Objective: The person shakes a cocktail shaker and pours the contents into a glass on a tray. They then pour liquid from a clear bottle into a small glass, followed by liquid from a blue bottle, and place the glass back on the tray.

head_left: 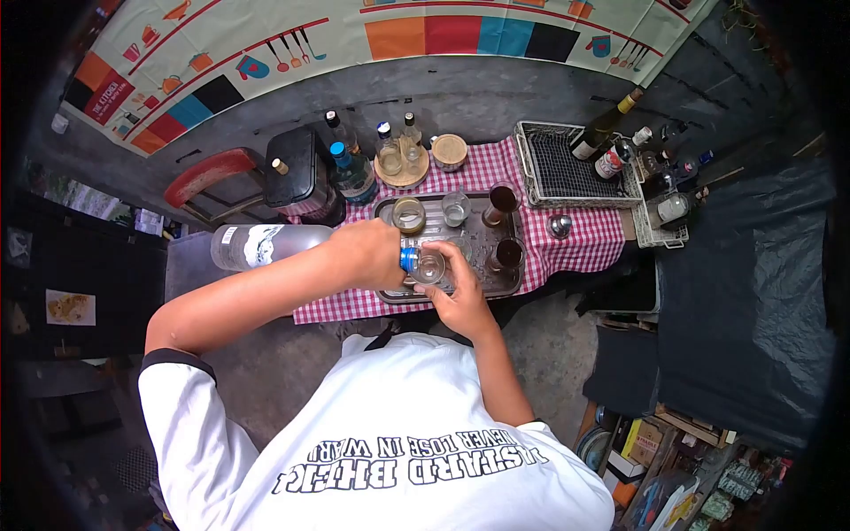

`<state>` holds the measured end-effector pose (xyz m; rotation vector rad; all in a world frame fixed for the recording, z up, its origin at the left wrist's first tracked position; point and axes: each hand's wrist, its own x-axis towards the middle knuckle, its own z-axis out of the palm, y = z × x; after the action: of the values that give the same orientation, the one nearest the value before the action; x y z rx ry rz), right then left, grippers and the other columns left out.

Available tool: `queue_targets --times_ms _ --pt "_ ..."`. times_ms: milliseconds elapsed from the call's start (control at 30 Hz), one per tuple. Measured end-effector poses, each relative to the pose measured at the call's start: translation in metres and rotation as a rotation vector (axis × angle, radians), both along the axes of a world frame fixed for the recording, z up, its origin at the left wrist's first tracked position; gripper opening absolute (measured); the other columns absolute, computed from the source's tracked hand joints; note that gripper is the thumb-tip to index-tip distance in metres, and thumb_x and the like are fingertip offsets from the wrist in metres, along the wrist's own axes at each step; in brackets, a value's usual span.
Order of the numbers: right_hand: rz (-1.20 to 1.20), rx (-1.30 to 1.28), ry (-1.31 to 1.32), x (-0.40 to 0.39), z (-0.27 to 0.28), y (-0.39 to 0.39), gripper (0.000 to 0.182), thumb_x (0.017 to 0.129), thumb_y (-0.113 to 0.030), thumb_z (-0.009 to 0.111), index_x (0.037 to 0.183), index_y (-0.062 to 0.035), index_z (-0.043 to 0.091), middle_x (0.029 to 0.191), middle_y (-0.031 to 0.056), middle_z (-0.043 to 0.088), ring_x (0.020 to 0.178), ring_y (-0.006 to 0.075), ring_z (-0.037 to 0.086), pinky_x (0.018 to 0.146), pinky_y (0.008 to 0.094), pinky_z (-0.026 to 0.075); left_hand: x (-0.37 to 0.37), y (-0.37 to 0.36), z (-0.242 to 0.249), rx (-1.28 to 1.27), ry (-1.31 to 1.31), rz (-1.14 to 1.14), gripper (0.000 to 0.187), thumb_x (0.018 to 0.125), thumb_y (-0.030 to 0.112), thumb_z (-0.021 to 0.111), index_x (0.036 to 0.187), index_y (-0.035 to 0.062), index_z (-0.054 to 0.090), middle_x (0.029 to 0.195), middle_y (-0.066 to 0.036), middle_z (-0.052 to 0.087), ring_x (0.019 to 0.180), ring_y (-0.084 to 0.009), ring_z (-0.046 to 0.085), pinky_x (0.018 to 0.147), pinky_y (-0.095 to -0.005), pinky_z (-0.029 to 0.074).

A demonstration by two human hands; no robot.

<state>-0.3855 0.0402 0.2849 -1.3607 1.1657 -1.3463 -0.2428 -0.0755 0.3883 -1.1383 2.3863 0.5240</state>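
Note:
My left hand [367,254] is wrapped round the neck of a large frosted bottle [266,247], tipped almost level with its base to the left. Its blue-ringed mouth sits at the rim of a small clear glass [430,266]. My right hand [460,292] holds that glass between thumb and fingers over the front of a metal tray [385,296]. I cannot make out whether liquid is flowing. On the tray behind are a glass with a yellowish tint [408,215], another clear glass [455,209] and two tall dark-filled glasses [501,202].
A checked cloth [584,243] covers the table. Several bottles [352,177] and a black bin-like container [301,168] stand at the back left. A lidded mug [449,152] is behind the tray. Wire baskets [567,190] with bottles and a small metal piece [560,227] lie right.

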Motion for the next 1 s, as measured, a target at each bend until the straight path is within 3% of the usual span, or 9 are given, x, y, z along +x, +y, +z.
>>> queue_targets --times_ms 67,133,233,667,733,1000 --pt "-0.002 0.002 -0.015 0.003 -0.001 0.000 0.054 0.080 0.003 0.070 0.129 -0.0035 0.048 0.123 0.0150 0.057 0.118 0.0276 0.057 0.100 0.0367 0.043 0.003 -0.001 -0.002 0.003 0.004 -0.008 0.028 0.070 0.028 0.069 0.080 0.0018 0.072 0.080 -0.022 0.070 0.081 -0.0368 0.071 0.075 -0.0436 0.058" --pt "0.022 0.018 0.008 0.005 -0.002 -0.001 0.057 0.081 0.009 0.068 0.133 -0.0022 0.046 0.128 0.0100 0.052 0.122 0.0194 0.053 0.105 0.0340 0.044 0.006 -0.003 -0.004 0.001 -0.002 -0.026 0.029 0.071 0.028 0.069 0.081 0.0017 0.073 0.081 -0.022 0.070 0.081 -0.0367 0.071 0.075 -0.0436 0.058" --pt "0.013 0.023 0.014 0.010 -0.004 -0.001 0.057 0.081 0.009 0.068 0.133 -0.0022 0.046 0.128 0.0100 0.052 0.123 0.0195 0.053 0.105 0.0340 0.043 0.009 -0.005 -0.003 0.031 -0.026 -0.025 0.032 0.071 0.027 0.067 0.085 -0.0018 0.074 0.086 -0.023 0.072 0.085 -0.0352 0.072 0.078 -0.0425 0.058" --pt "0.001 0.023 0.036 0.028 -0.008 -0.003 0.056 0.082 0.007 0.069 0.132 -0.0021 0.046 0.128 0.0104 0.052 0.120 0.0191 0.054 0.103 0.0347 0.044 0.023 -0.008 -0.002 0.037 -0.020 -0.023 0.028 0.073 0.025 0.066 0.082 -0.0006 0.072 0.084 -0.024 0.070 0.084 -0.0375 0.070 0.077 -0.0443 0.058" --pt "-0.025 0.035 -0.014 0.032 -0.007 -0.003 0.055 0.079 0.003 0.070 0.129 -0.0037 0.048 0.124 0.0151 0.056 0.119 0.0287 0.056 0.101 0.0374 0.043 0.024 -0.008 0.000 0.042 -0.044 -0.036 0.029 0.073 0.025 0.066 0.082 -0.0016 0.072 0.083 -0.025 0.070 0.084 -0.0377 0.070 0.076 -0.0445 0.058" --pt "-0.016 0.020 -0.018 0.032 -0.008 -0.005 0.056 0.079 0.004 0.070 0.129 -0.0034 0.048 0.124 0.0154 0.056 0.120 0.0288 0.055 0.101 0.0372 0.042 0.023 -0.007 0.002 0.051 -0.075 -0.017 0.031 0.073 0.026 0.064 0.087 -0.0004 0.074 0.089 -0.023 0.072 0.087 -0.0361 0.071 0.079 -0.0434 0.058"
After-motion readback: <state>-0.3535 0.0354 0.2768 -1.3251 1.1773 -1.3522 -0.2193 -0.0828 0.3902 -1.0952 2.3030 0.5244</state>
